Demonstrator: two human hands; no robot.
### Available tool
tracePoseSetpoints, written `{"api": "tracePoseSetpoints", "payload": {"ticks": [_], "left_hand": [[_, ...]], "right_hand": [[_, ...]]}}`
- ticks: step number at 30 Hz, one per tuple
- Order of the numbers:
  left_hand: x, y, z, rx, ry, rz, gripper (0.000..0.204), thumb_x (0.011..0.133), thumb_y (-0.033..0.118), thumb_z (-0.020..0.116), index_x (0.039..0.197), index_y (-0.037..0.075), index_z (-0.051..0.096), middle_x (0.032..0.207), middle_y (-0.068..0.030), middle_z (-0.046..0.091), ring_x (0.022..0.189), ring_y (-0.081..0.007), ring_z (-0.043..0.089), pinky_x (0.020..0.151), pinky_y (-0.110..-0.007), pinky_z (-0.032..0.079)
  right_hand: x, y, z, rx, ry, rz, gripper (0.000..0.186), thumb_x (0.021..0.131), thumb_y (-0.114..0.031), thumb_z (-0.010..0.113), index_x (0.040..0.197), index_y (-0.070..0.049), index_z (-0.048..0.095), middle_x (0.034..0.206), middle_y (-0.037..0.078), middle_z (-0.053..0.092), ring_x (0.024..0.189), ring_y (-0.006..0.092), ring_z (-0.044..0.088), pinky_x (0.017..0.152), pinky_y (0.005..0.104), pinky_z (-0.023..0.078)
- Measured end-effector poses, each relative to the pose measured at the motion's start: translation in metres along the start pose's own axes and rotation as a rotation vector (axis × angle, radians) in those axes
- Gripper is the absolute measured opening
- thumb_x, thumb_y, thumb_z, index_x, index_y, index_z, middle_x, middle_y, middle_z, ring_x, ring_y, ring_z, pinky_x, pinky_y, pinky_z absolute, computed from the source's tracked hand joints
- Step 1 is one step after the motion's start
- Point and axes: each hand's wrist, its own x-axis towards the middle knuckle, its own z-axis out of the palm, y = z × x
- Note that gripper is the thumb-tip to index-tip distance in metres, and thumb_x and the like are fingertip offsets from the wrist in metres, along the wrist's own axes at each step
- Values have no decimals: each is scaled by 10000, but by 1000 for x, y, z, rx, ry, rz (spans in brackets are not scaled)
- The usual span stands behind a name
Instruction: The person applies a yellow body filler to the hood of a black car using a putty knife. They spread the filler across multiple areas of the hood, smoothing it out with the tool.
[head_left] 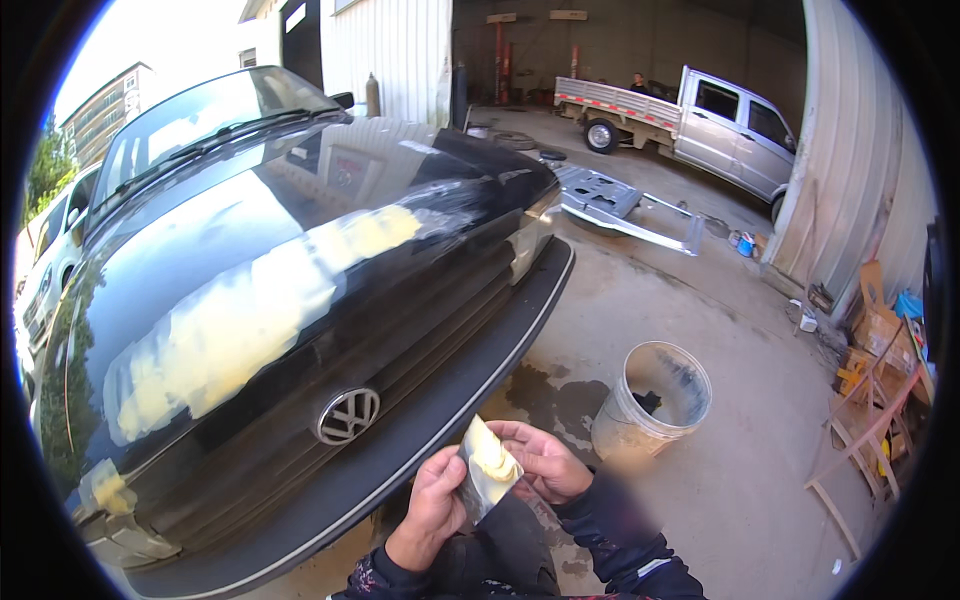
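Note:
My left hand (435,502) grips a thin, flat putty spreader (484,503) by its left edge, thumb on top. A thick dab of pale yellow putty (492,455) sits on its face. My right hand (545,462) is closed in a pinch at the spreader's right side. What its fingers hold is partly hidden. Both hands are low in front of the black car's bumper (440,435). On the car's hood (390,155) lies a broad, uneven patch of yellow putty (245,310). A smaller putty patch (110,490) marks the near left corner.
Right of my hands stands a dirty white bucket (655,400) on concrete, beside a wet stain (565,410). Farther off are loose grey body panels (610,200) and a silver pickup truck (735,135). Wooden frames and boxes (880,380) crowd the right wall.

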Motion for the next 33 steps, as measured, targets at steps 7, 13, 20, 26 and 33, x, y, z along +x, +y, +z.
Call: {"api": "tracePoseSetpoints", "payload": {"ticks": [7,13,20,26,33], "left_hand": [[5,41,14,-8,201,154,435,1009,284,561,1313,-27,538,1249,-133,648,1121,-228,645,999,-368,502],[6,21,14,209,402,397,391,1051,278,501,1222,-59,601,1146,-95,674,1006,-159,645,918,-306,505],[3,20,6,513,432,589,335,1025,217,566,1142,-82,664,1016,-76,704,894,-120,628,837,-255,498],[5,33,-4,715,504,717,334,1002,220,610,1128,-84,669,974,-69,708,884,-103,601,815,-243,477],[-4,63,-39,891,562,1059,328,976,233,635,1067,-78,688,895,-108,722,825,-134,641,773,-262,499]], "right_hand": [[1,-14,-23,-450,360,-452,259,905,-13,668,1161,21,649,1110,77,665,983,144,632,859,295,516],[-1,-22,23,-1752,241,-1081,478,675,93,654,1110,-92,723,1050,109,632,980,313,632,884,407,517],[9,-29,39,-2092,-3,-1129,401,791,-81,653,1181,-157,706,1128,83,621,1065,262,602,974,447,480],[19,-10,51,-2044,-165,-1009,381,804,-67,651,1175,-134,705,1121,97,627,1057,266,609,979,431,474],[99,-102,49,-1589,115,-1015,317,873,87,581,1150,-25,685,1078,151,673,985,317,657,873,335,519]]}}
